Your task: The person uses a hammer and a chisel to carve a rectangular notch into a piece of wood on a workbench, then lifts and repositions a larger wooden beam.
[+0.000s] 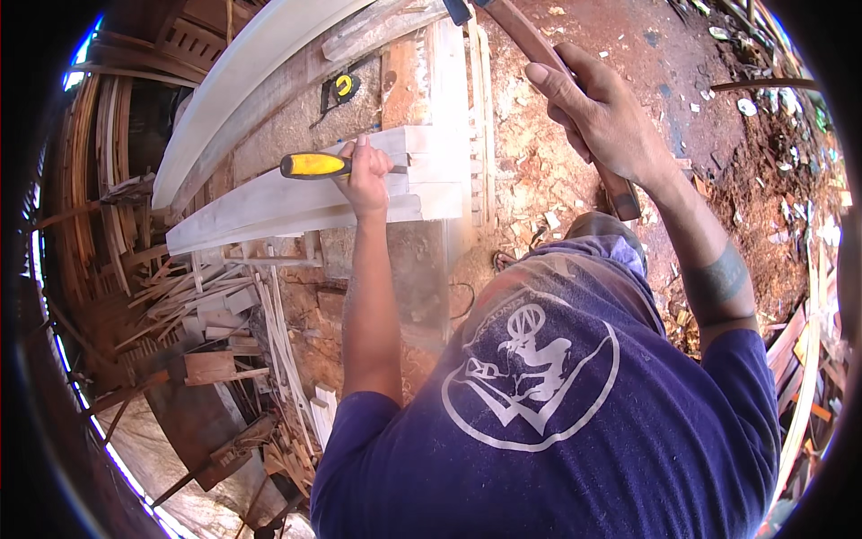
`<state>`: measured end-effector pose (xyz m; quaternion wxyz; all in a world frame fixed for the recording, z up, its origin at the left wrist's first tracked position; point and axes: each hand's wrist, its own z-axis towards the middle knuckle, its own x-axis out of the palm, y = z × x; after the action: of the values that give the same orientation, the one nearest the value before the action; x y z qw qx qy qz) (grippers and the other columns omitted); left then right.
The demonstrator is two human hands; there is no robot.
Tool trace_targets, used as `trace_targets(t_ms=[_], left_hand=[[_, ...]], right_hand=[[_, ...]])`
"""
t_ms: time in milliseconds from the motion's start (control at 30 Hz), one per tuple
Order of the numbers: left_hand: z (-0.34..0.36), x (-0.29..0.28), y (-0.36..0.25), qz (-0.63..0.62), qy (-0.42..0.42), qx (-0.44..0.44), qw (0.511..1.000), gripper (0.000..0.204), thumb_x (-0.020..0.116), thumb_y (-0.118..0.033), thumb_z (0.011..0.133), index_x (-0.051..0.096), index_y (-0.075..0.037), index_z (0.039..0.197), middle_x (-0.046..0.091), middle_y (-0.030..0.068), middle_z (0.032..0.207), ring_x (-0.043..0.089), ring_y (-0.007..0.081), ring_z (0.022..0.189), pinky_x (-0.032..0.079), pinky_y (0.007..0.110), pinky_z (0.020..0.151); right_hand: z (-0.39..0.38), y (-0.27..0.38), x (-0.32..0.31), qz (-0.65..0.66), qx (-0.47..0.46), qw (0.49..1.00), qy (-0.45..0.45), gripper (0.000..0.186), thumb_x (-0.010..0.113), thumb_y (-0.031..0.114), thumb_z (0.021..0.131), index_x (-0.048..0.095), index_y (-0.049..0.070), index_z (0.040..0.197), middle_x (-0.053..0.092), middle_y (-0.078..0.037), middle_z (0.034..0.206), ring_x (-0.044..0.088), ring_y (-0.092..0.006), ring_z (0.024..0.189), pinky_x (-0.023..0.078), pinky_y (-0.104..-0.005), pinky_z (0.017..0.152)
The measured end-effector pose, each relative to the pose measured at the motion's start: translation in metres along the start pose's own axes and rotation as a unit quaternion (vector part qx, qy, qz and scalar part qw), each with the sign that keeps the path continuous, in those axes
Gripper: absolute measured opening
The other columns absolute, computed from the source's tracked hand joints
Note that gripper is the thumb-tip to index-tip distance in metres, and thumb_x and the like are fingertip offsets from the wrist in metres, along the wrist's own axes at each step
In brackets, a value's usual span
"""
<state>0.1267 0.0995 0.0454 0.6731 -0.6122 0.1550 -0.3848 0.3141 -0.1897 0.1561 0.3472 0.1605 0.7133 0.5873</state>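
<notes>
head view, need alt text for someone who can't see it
A person holds a yellow-and-black chisel over a pale board in the left grip and a wooden-handled hammer in the right grip. A tape measure lies beyond the board; wood scraps litter the ground.

a sawdust-strewn wooden workbench (406,85) carries a pale tapered board (269,211), a black-and-yellow tape measure (344,85) and a long, pale curved plank (247,81) toward its far left; to the right, wood chips (552,220) litter a reddish-brown dirt floor (620,36), thickest near the bench.
</notes>
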Motion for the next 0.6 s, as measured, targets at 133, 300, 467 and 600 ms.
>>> trace_targets(t_ms=[133, 300, 467, 600], left_hand=[[-0.001, 0.004, -0.002, 0.008, 0.001, 0.006, 1.0, 0.042, 0.053, -0.01, 0.102, 0.031, -0.013, 0.066, 0.026, -0.0059, 0.052, 0.023, 0.007, 0.041, 0.025, 0.029, 0.044], [-0.006, 0.011, -0.001, 0.08, -0.015, 0.021, 0.996, 0.039, 0.051, -0.011, 0.102, 0.034, -0.013, 0.067, 0.028, -0.0034, 0.052, 0.027, 0.0106, 0.043, 0.029, 0.032, 0.047], [-0.012, 0.019, 0.001, 0.123, -0.004, 0.019, 0.992, 0.04, 0.057, -0.011, 0.101, 0.036, -0.011, 0.066, 0.037, -0.0025, 0.053, 0.033, 0.0081, 0.046, 0.033, 0.028, 0.048], [-0.008, 0.022, 0.0, 0.136, 0.023, 0.021, 0.99, 0.043, 0.061, -0.012, 0.099, 0.037, -0.011, 0.064, 0.042, -0.0014, 0.053, 0.037, 0.008, 0.049, 0.035, 0.027, 0.049]], right_hand=[[0.001, -0.005, 0.003, -0.006, -0.024, 1.0, -0.016, 0.06, 0.053, 0.056, 0.1, 0.062, -0.002, 0.113, 0.056, -0.009, 0.077, 0.058, -0.0177, 0.07, 0.048, -0.0361, 0.061], [0.002, -0.003, 0.01, -0.044, -0.089, 0.995, -0.017, 0.051, 0.053, 0.048, 0.102, 0.062, -0.001, 0.11, 0.059, -0.012, 0.072, 0.062, -0.0199, 0.069, 0.05, -0.041, 0.06], [0.009, 0.041, 0.008, -0.127, -0.183, 0.975, 0.002, 0.036, 0.059, 0.037, 0.098, 0.059, 0.001, 0.103, 0.062, -0.017, 0.065, 0.066, -0.0353, 0.06, 0.052, -0.0474, 0.061], [0.015, 0.076, 0.015, -0.062, -0.419, 0.9, -0.101, 0.032, 0.062, 0.035, 0.095, 0.058, 0.004, 0.104, 0.063, -0.02, 0.063, 0.066, -0.0389, 0.062, 0.054, -0.0503, 0.062]])
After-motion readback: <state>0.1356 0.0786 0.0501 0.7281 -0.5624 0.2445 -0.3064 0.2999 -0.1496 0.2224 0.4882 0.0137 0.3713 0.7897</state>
